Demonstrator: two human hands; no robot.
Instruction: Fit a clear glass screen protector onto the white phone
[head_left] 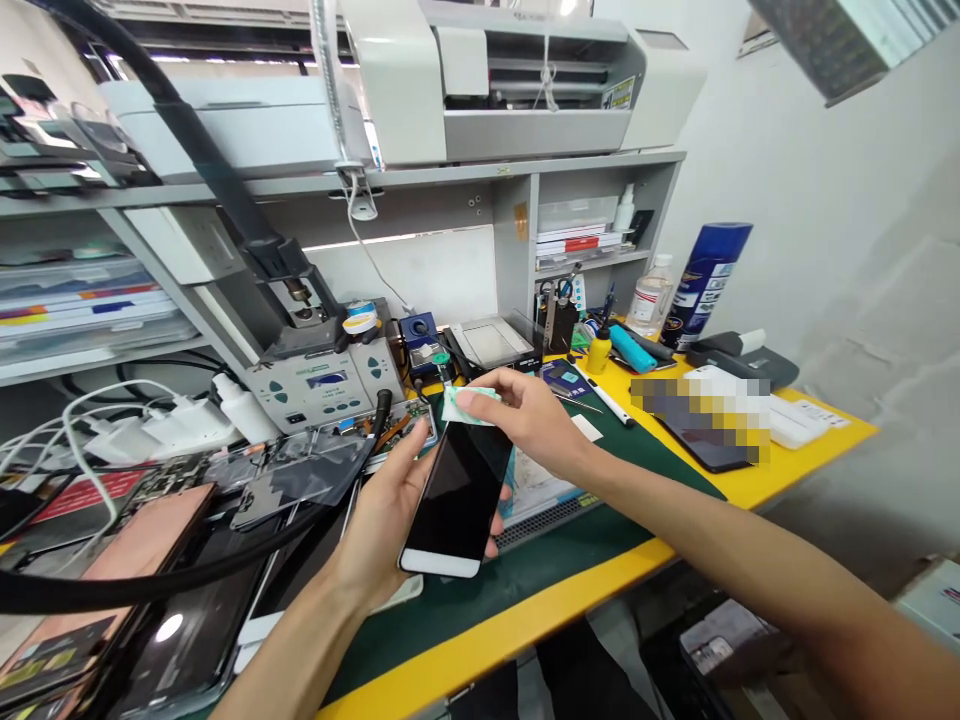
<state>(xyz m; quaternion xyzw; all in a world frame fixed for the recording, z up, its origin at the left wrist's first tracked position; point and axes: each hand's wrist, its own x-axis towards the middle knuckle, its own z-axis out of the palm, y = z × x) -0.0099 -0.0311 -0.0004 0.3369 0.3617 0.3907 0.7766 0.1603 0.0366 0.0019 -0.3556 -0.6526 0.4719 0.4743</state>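
A smartphone (459,497) with a dark screen and a white lower edge lies tilted in my left hand (386,520). The left fingers wrap behind it, their tips showing along its right side. At the phone's top end, my right hand (525,410) pinches a small white-and-green piece (471,405) that looks like a cloth or wipe. That piece covers the top edge of the phone, so whether it presses on the glass is hard to see. Below the hands is a dark green mat (577,545).
A rework station (322,385) with a black hose stands at the back left. Phone parts and a copper-coloured phone panel (142,570) crowd the left. On the right are a dark phone (697,430), a blue spray can (705,285) and a clear bottle (651,295). The yellow table edge (517,640) runs in front.
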